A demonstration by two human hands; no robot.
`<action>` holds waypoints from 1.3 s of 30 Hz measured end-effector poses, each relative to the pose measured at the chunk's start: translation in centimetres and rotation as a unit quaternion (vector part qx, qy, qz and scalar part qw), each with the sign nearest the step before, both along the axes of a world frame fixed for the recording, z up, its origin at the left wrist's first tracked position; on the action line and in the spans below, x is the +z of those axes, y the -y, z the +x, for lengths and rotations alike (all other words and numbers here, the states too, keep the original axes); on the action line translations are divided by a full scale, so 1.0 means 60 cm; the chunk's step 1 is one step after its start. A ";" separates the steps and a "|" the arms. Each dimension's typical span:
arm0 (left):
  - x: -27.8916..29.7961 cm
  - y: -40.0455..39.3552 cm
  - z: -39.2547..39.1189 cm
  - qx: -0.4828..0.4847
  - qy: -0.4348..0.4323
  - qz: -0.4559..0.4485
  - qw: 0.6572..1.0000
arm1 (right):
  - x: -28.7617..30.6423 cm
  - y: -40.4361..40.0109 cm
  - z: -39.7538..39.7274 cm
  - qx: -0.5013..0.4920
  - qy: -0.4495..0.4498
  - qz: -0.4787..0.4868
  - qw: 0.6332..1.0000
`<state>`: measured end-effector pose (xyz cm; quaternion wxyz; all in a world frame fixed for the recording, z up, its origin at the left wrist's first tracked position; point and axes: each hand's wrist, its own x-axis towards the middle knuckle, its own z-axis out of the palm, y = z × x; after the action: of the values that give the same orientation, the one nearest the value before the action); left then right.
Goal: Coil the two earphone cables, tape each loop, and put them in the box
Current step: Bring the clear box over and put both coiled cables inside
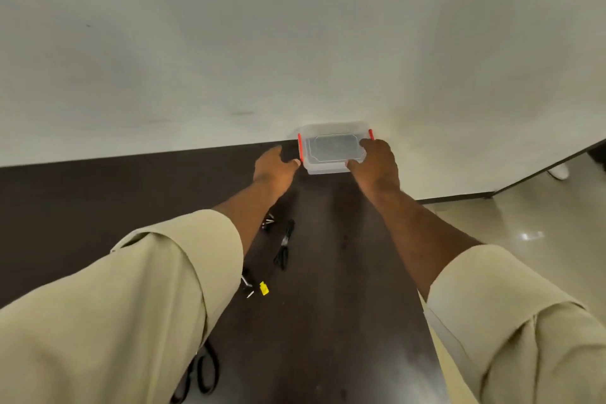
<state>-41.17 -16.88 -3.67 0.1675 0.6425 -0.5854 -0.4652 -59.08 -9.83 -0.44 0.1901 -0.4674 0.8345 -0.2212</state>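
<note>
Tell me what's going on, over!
Right hand holds the box, lid on. Left hand open at its left clip. One cable lies on the table. Nothing blocking.

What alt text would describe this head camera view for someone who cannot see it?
A person's right hand grips a clear lidded box with red clips at the far edge of a dark table; the left hand touches its side. Black cables lie nearer.

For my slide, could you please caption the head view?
Both hands reach the lidded box; cables wait on table.
</note>
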 end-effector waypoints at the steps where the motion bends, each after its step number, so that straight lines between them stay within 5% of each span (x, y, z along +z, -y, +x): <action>1: -0.007 0.008 -0.007 0.017 -0.017 0.020 1.000 | -0.010 0.011 -0.008 -0.007 0.011 -0.002 1.000; 5: -0.031 0.023 -0.039 0.044 -0.115 0.098 0.988 | -0.055 0.043 -0.034 -0.031 0.062 0.000 0.998; 11: 0.007 -0.005 -0.047 0.097 -0.179 0.088 0.975 | -0.049 0.024 -0.040 -0.108 0.119 -0.092 0.983; 17: 0.107 -0.206 0.116 0.110 -0.249 0.094 0.958 | 0.028 -0.127 0.048 -0.174 0.240 -0.145 0.944; 25: 0.068 -0.509 0.315 0.198 -0.220 0.200 0.934 | -0.018 -0.421 0.263 -0.196 0.313 -0.039 0.928; 31: 0.022 -0.524 0.365 0.203 -0.201 0.203 0.937 | -0.044 -0.467 0.325 -0.298 0.427 -0.065 0.851; 39: -0.002 -0.510 0.365 0.251 -0.223 0.261 0.905 | -0.060 -0.449 0.305 -0.359 0.482 -0.031 0.798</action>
<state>-19.26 13.69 -3.82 0.2318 0.6683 -0.2095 -0.6751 -40.81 17.10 -4.03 0.4605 0.0270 0.7354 -0.4965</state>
